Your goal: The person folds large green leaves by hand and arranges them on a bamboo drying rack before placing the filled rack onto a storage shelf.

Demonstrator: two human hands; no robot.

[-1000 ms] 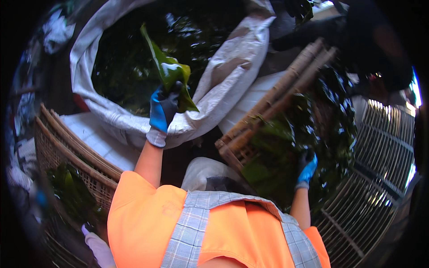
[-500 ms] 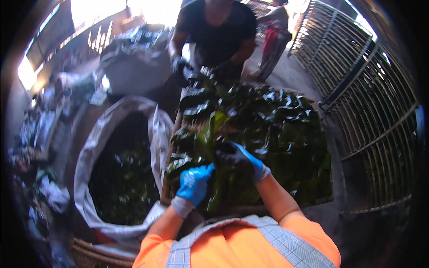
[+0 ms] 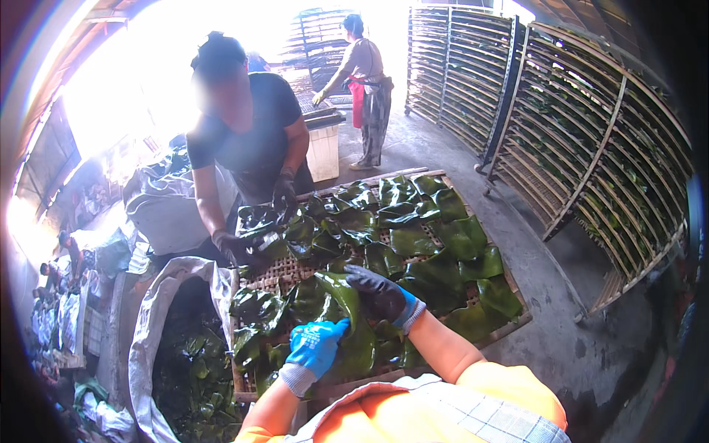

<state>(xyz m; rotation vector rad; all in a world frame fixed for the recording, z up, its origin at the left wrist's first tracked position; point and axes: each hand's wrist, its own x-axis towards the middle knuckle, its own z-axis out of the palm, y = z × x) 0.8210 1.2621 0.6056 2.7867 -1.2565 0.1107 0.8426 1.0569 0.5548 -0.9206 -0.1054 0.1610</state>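
Note:
My left hand (image 3: 315,347), in a blue glove with a grey cuff, is closed on the near edge of a glossy dark green leaf-like sheet (image 3: 341,295). The sheet is lifted and curved over the woven tray. My right hand (image 3: 379,292), its glove dark on the palm side and blue on the back, lies against the sheet's right side. Its fingers are stretched out; the thumb is not clear. Beneath both hands, similar sheets (image 3: 432,284) are spread over the woven tray (image 3: 273,277), with lattice showing in gaps.
Across the tray a co-worker (image 3: 258,125) leans in, one dark-gloved hand (image 3: 284,196) over its far edge. An open white sack (image 3: 151,332) of green sheets stands at left. Tall slatted racks (image 3: 583,133) line the right. Another person (image 3: 365,88) stands farther back beside a table.
The view has shifted and sharpened, showing more of the racks and background. The co-worker now bends lower over the tray. My right hand's fingers show more stretched; my left keeps its hold on the sheet.

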